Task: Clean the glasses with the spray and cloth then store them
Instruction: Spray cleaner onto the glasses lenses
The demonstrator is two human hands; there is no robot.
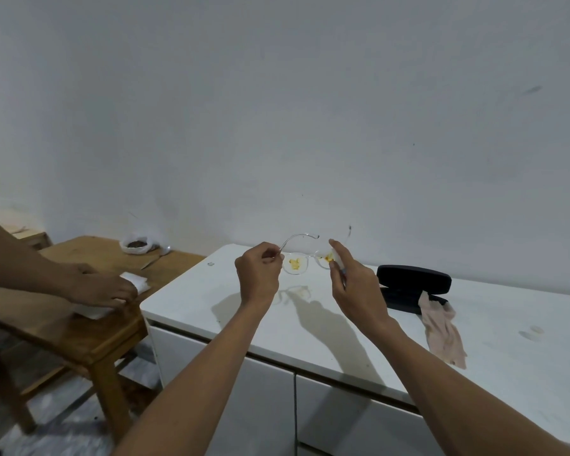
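The clear-framed glasses [305, 260], both lenses smeared yellow, hang above the white table [474, 340], long axis running left to right. The left hand [259, 274] pinches the left temple with its fingers; the right hand [352, 284] clasps a small spray bottle [336, 258], nozzle just beside the right lens. The open black case [413, 286] and beige cloth [441, 327] lie to the right.

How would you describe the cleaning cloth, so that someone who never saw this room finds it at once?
Look at the long white cabinet top against the wall. Toward its right side lies an open black glasses case. The cloth is the thin, pale pink, crumpled strip trailing from the case toward the front edge; it is the only soft, limp thing on that top.
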